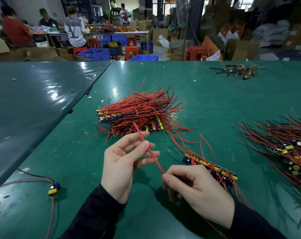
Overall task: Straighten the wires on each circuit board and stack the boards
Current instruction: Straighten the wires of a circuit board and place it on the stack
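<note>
Currently, a red wire is held taut between both hands so it can be drawn straight. Left hand pinches it mid-length; right hand pinches its near end. Its board lies beside the right hand, near the stack, ready for stacking.

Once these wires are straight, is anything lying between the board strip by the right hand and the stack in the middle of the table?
No solid object does. Between the circuit board strip with yellow and blue components and the central stack of boards lies bare green table; only loose red wires trail across it. Left hand and right hand pinch one red wire.
</note>
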Demonstrator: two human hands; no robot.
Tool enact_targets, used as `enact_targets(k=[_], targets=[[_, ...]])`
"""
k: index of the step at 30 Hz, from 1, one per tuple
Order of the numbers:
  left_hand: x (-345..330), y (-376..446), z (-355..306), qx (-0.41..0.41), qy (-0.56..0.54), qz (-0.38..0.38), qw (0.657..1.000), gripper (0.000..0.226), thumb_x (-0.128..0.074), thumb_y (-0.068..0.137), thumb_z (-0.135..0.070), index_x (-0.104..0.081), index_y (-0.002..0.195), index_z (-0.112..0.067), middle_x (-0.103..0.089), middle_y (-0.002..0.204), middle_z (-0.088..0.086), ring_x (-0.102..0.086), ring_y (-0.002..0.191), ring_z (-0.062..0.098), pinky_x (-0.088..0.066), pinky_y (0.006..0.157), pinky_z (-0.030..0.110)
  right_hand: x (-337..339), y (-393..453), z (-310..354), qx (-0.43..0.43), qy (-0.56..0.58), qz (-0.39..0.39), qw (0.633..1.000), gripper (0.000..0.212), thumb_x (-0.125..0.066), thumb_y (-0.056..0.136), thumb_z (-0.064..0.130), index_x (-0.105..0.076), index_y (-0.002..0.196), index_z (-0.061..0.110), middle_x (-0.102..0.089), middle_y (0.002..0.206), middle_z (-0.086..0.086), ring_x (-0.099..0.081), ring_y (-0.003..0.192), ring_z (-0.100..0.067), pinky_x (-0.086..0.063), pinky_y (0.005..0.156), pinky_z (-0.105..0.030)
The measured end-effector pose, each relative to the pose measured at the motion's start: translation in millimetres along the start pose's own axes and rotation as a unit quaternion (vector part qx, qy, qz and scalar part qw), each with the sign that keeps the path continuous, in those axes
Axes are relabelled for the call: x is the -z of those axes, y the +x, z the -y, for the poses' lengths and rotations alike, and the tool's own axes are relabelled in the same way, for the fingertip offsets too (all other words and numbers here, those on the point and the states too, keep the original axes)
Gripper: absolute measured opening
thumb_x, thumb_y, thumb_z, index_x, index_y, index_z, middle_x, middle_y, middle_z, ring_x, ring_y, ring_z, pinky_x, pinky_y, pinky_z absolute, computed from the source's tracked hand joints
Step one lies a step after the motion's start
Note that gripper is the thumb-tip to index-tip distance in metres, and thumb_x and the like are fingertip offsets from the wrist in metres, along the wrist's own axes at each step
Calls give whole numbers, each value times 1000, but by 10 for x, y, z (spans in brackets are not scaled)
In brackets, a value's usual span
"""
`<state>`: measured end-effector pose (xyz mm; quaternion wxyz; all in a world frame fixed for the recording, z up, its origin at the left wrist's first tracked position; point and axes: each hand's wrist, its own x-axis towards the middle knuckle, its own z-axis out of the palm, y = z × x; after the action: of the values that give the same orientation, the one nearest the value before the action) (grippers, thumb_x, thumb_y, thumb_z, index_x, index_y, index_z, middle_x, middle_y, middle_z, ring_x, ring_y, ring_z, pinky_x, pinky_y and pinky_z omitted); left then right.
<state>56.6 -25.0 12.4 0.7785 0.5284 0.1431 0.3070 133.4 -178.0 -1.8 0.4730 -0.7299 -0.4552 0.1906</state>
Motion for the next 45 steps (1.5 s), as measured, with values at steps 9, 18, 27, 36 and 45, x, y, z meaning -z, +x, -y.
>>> enact_targets(k=[9,18,27,36,45], targets=[[40,25,17,-4,7,-38,999,13,-64,69,-11,-68,80,-4,-67,65,9,-67,55,20,-53,49,22,0,-11,57,-4,8,32,999,28,-54,90,33,-64,73,14,-66,60,-4,-59,57,-28,-48,57,-43],[90,65,14,-4,5,-73,997,12,-57,85,1,-66,82,-7,-68,68,9,-69,58,22,-54,51,24,-3,-14,53,-12,-3,51,999,27,-55,90,32,-64,72,15,-66,59,-2,-55,53,-20,-46,57,-37],[153,109,6,-3,-12,-104,995,7,-58,86,-5,-66,85,-3,-68,64,6,-67,55,15,-53,49,22,-19,-14,59,-24,-4,74,997,25,-57,92,28,-65,73,15,-65,57,-1,-54,52,-12,-46,54,-35],[153,135,-60,-41,-33,-89,995,16,-68,62,-2,-69,78,-1,-73,74,15,-72,69,27,-56,58,22,-11,37,42,-119,88,51,988,31,-54,94,19,-64,66,10,-62,52,-4,-55,50,-14,-42,51,-20],[17,8,11,-125,-9,-94,988,9,-68,65,-1,-65,73,-3,-71,74,10,-72,72,30,-56,58,23,42,47,56,-179,104,5,978,32,-53,88,13,-62,58,8,-58,45,-8,-56,41,-19,-38,41,-19]])
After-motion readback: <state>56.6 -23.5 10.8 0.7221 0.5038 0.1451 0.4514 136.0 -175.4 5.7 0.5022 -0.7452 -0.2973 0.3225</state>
